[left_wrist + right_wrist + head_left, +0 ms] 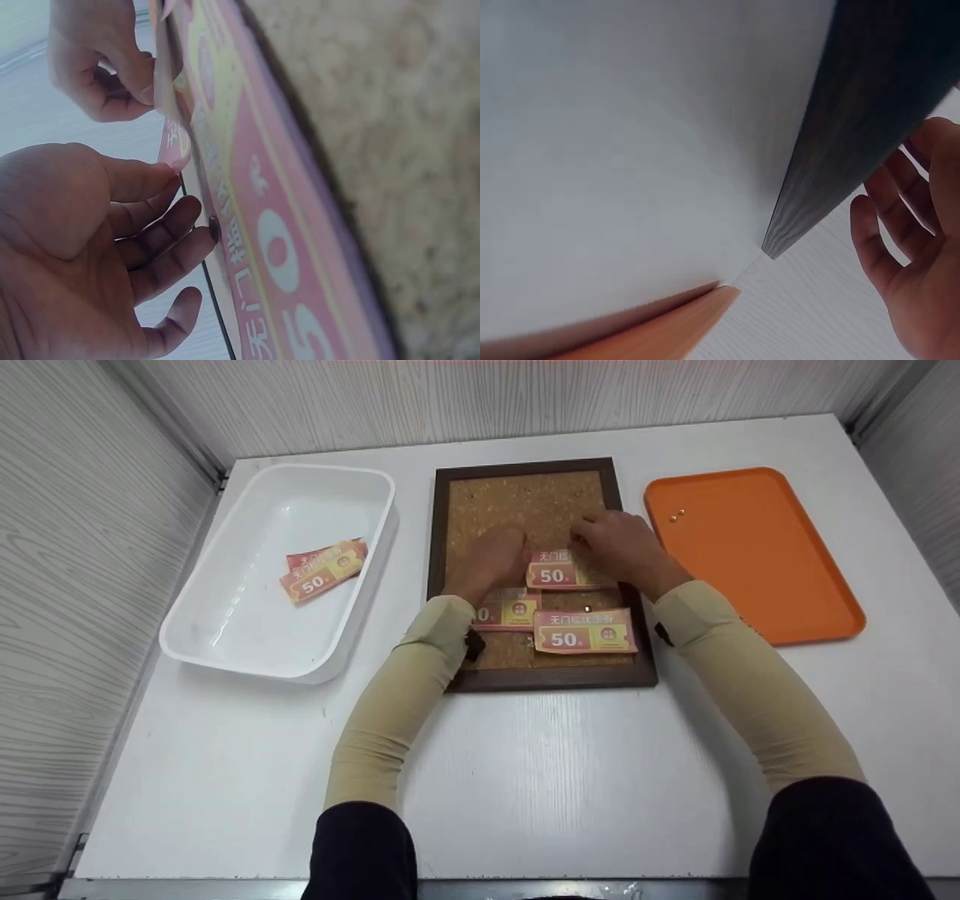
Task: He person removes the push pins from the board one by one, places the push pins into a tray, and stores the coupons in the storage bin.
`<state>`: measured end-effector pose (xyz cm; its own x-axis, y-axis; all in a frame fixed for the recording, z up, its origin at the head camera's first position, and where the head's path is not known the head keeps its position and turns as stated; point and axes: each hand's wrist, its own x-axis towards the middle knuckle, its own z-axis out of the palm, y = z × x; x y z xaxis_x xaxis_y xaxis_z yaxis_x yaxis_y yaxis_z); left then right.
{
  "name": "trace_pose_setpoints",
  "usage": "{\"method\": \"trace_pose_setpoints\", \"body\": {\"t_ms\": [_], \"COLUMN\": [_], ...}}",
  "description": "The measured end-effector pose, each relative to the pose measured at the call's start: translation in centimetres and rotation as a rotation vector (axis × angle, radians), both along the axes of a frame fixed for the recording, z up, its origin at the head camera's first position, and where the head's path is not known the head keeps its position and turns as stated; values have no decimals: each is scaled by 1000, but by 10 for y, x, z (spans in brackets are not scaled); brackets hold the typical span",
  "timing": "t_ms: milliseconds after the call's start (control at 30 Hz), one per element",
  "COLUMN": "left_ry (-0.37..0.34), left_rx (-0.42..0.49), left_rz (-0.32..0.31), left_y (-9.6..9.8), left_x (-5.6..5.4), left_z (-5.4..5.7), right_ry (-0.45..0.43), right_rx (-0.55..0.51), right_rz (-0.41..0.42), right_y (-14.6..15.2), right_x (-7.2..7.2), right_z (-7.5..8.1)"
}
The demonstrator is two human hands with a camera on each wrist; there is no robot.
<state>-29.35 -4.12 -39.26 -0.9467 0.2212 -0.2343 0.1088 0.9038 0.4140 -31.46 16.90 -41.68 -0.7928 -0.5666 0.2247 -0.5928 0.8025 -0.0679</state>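
A pink-and-yellow coupon (553, 576) marked 50 lies over the middle of the brown-framed cork board (525, 499). At its upper left edge my left hand (495, 556) pinches it between thumb and index finger, the other fingers (184, 244) loosely bent. My right hand (619, 546) pinches the same coupon toward its upper right; the left wrist view shows that right hand (105, 67) at the lifted paper. Below lie two more coupons, one at lower left (510, 611), partly behind my left wrist, and one at lower right (585, 631). A shiny pin head (588, 609) shows above the latter.
To the left stands a deep white tub (356, 607) with a few overlapping coupons (324, 571) inside. An orange tray (757, 562) lies to the right, bearing small brass-coloured pins (677, 515) near its upper left corner. Pale wood-grain panels (480, 401) enclose the white table (555, 780).
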Motion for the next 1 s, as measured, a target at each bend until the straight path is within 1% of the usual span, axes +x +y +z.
{"method": "trace_pose_setpoints", "body": {"t_ms": [133,233,300,467,600,733,1000], "left_ry": [14,32,52,74,47,40,49], "left_rx": [49,87,89,77,131,183,224], "left_rz": [8,0,-13,-28,-11,1,21], "left_y": [-3,-6,-8,-12,-15,-18,-23], "left_x": [1,2,2,4,6,9,15], "left_z": [2,4,6,9,10,11,13], "right_ry": [-50,-80,-87,-81,-92,-106,-84], "right_rx": [-32,-56,-72,-126,-153,-162,-257], "right_rz": [-37,-60,-66,-63,-82,-119,-145], "right_y": [4,7,8,12,13,15,20], "right_x": [0,0,1,3,5,6,10], "right_z": [2,4,6,9,10,9,10]}}
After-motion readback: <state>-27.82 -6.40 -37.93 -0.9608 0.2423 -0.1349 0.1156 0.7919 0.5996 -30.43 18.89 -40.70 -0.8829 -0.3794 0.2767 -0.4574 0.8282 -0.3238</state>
